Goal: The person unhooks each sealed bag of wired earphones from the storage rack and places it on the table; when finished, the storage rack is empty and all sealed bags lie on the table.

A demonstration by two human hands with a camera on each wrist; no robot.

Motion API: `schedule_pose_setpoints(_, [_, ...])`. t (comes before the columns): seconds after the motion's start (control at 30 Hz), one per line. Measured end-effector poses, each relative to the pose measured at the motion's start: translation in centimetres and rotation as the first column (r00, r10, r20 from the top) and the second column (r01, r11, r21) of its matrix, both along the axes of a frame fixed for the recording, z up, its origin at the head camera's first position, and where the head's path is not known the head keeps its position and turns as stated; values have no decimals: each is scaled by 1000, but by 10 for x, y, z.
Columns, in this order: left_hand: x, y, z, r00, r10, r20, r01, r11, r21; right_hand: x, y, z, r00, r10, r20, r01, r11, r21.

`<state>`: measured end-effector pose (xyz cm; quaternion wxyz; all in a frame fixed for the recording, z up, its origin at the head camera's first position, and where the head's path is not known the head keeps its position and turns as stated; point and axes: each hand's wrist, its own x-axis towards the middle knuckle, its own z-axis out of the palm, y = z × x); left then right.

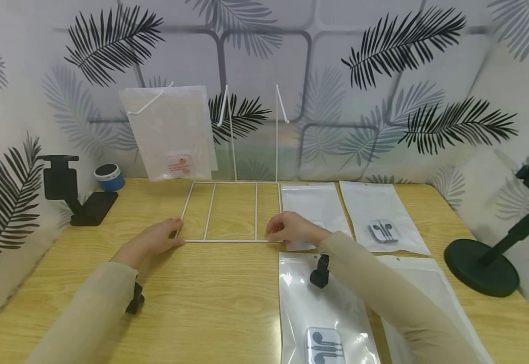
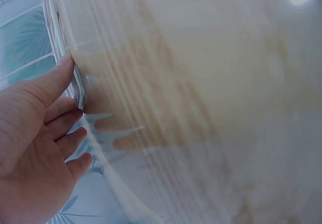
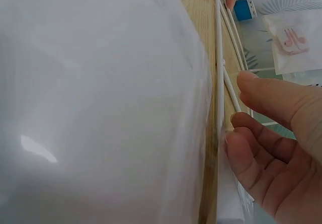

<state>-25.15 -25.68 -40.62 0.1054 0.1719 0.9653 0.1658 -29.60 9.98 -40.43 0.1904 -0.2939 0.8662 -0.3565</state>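
A white wire display rack (image 1: 207, 212) stands on the wooden table, its base flat and its hooks raised at the back. At the base's front left corner, my left hand (image 1: 152, 241) holds the wire between thumb and fingers; in the left wrist view the thumb (image 2: 59, 80) lies against the rod. My right hand (image 1: 294, 227) has its curled fingers and thumb around the front right corner, shown close up in the right wrist view beside the rods (image 3: 220, 58). From the left hook hang clear bags (image 1: 169, 131), the front one with red earphones in a case (image 1: 179, 164).
Several clear zip bags lie on the right, one with cased earphones (image 1: 383, 231), another nearer with a white case (image 1: 324, 346). A black stand (image 1: 483, 268) is at the far right. Back left are another black stand (image 1: 93, 208) and a blue cylinder (image 1: 111, 179).
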Motion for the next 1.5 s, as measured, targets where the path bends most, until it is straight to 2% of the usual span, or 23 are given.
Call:
schedule_pose_setpoints(0.43, [-2, 1, 0, 1000, -15, -11, 15, 1000, 18, 1, -6, -4, 997, 18, -81, -12, 997, 77])
schedule_pose_setpoints(0.53, [-3, 0, 1, 1000, -22, -1, 22, 999, 30, 1, -7, -5, 996, 23, -85, -16, 996, 85])
schedule_pose_setpoints(0.63, [-5, -2, 3, 999, -43, -15, 44, 997, 56, 2, -8, -5, 997, 25, -77, -18, 996, 88])
schedule_pose_setpoints(0.7, [-7, -5, 7, 999, -35, -29, 37, 996, 79, 3, -9, -5, 996, 30, -78, -23, 996, 91])
schedule_pose_setpoints(0.83, [-10, -11, 23, 996, 28, -81, -20, 994, 104, 6, -10, -4, 997, 30, -77, -22, 995, 101])
schedule_pose_setpoints(0.93, [-13, -15, 46, 988, 70, -137, -51, 989, 139, 7, -11, -2, 997, 21, -72, -13, 994, 108])
schedule_pose_setpoints(1.0, [-15, -18, 64, 977, 106, -186, -74, 982, 171, 7, -11, -2, 997, 18, -71, -11, 994, 110])
schedule_pose_setpoints(1.07, [-17, -20, 81, 958, 154, -241, -99, 969, 226, 7, -11, -1, 997, 17, -73, -8, 993, 115])
schedule_pose_setpoints(1.17, [-22, -23, 101, 905, 251, -343, -146, 942, 303, 6, -11, -1, 997, 16, -76, -7, 993, 121])
schedule_pose_setpoints(1.23, [-28, -25, 110, 870, 309, -385, -163, 916, 366, 6, -11, 0, 997, 16, -77, -6, 992, 126])
schedule_pose_setpoints(1.3, [-34, -25, 118, 842, 355, -406, -168, 888, 427, 5, -11, 1, 997, 13, -75, -3, 992, 129])
schedule_pose_setpoints(1.4, [-39, -27, 126, 845, 426, -324, -215, 824, 524, 5, -12, 1, 997, 14, -75, -4, 991, 132])
schedule_pose_setpoints(1.5, [-43, -29, 132, 860, 464, -212, -269, 766, 584, 4, -12, 0, 997, 20, -77, -10, 991, 134])
